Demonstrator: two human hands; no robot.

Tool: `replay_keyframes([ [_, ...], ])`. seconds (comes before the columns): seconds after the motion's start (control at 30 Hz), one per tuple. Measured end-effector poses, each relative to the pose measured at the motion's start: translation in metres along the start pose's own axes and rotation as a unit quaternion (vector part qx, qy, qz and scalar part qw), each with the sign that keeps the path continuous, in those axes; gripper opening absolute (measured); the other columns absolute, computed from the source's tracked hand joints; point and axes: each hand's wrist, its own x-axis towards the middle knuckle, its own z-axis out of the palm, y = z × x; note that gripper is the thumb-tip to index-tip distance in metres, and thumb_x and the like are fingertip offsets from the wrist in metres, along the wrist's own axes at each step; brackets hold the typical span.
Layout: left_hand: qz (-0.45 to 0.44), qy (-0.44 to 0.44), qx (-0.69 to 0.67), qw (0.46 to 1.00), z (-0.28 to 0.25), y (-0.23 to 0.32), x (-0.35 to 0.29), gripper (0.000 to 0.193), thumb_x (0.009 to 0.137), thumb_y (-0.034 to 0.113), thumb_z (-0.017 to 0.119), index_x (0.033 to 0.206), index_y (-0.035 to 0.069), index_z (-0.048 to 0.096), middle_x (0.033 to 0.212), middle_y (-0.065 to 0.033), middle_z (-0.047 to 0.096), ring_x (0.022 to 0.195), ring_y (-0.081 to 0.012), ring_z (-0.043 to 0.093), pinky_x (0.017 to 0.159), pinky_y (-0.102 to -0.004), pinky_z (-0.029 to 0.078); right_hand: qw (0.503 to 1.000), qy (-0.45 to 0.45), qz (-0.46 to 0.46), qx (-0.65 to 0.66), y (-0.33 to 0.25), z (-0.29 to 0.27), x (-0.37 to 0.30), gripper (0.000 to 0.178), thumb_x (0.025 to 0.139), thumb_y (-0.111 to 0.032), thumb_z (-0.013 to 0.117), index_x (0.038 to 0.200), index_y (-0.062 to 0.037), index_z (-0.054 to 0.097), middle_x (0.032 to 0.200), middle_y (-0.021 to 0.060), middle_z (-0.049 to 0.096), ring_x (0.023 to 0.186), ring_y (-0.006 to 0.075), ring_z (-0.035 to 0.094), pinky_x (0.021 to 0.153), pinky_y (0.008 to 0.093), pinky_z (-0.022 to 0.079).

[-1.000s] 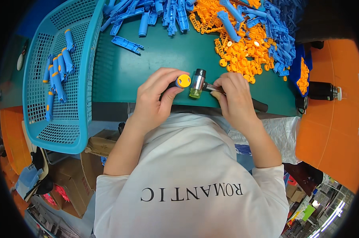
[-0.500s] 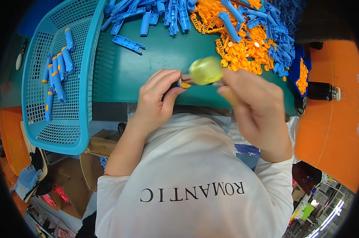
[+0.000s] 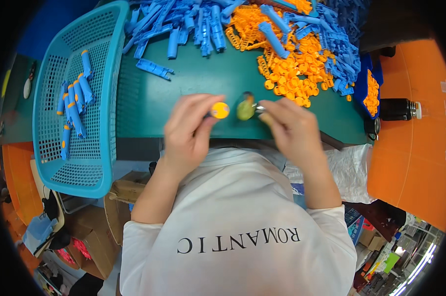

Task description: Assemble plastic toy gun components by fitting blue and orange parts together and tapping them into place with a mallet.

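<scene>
My left hand (image 3: 187, 127) is closed round a tube, mostly hidden by the fingers, whose round orange cap (image 3: 220, 110) faces up. Just right of it is a blurred tool with a translucent yellow-green handle (image 3: 245, 109) and a dark end. My right hand (image 3: 293, 124) pinches a small silver metal piece (image 3: 260, 108) at its fingertips, close beside that handle; whether the two are joined I cannot tell. A bit of orange shows near the right thumb. Both hands hover over the near edge of the green table (image 3: 149, 111).
At left stands a turquoise basket (image 3: 111, 98) with several blue tubes (image 3: 75, 116). Across the back lie blue half-shells (image 3: 203, 27), orange strips (image 3: 245, 29) and orange caps (image 3: 297, 76). A single blue half-shell (image 3: 155, 69) lies apart. A black bottle (image 3: 399, 109) is at right.
The yellow-green tool has moved down and left, away from my right palm. My right hand has drawn lower, and the cap in my left hand has turned to face up.
</scene>
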Motion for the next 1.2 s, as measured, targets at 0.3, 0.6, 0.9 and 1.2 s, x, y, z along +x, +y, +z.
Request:
replay_keyframes([
  [0.3,0.042,0.286,0.548,0.785,-0.026,0.027,0.088,0.041,0.088,0.002,0.066,0.128,0.008,0.069,0.13,-0.0141,0.058,0.117,-0.0293,0.057,0.1,-0.0437,0.039,0.992,0.101,-0.075,0.026,0.008,0.04,0.008,0.027,0.075,-0.007,0.08,0.102,-0.0062,0.074,0.098,0.0086,0.064,0.096,0.0299,0.06,0.082,0.0386,0.049],
  [0.6,0.274,-0.138,0.254,0.917,0.087,-0.027,0.142,0.028,0.075,0.003,0.071,0.102,0.01,0.073,0.107,-0.0051,0.066,0.104,-0.0276,0.062,0.088,-0.0403,0.049,0.993,0.1,-0.025,-0.066,0.059,0.017,0.045,0.014,0.082,-0.002,0.071,0.095,-0.0005,0.07,0.1,0.0127,0.063,0.096,0.0329,0.063,0.085,0.0415,0.052],
  [0.9,0.137,-0.088,0.141,0.976,0.055,-0.015,0.128,0.022,0.077,0.004,0.077,0.098,0.004,0.073,0.102,-0.0062,0.069,0.09,-0.0254,0.067,0.079,-0.0362,0.054,0.983,0.136,-0.038,0.115,0.047,0.005,0.038,0.014,0.09,0.001,0.066,0.104,0.0017,0.07,0.095,0.011,0.067,0.089,0.0241,0.068,0.078,0.0336,0.054],
  [1.2,-0.214,0.072,-0.1,0.969,0.01,0.004,0.024,0.03,0.084,-0.005,0.076,0.114,-0.003,0.071,0.105,-0.0102,0.07,0.095,-0.0161,0.07,0.087,-0.0287,0.058,0.973,-0.005,0.064,0.22,0.037,0.053,0.051,0.009,0.091,0.0,0.067,0.098,0.0034,0.073,0.09,0.0084,0.068,0.074,0.0149,0.068,0.066,0.0283,0.055],
])
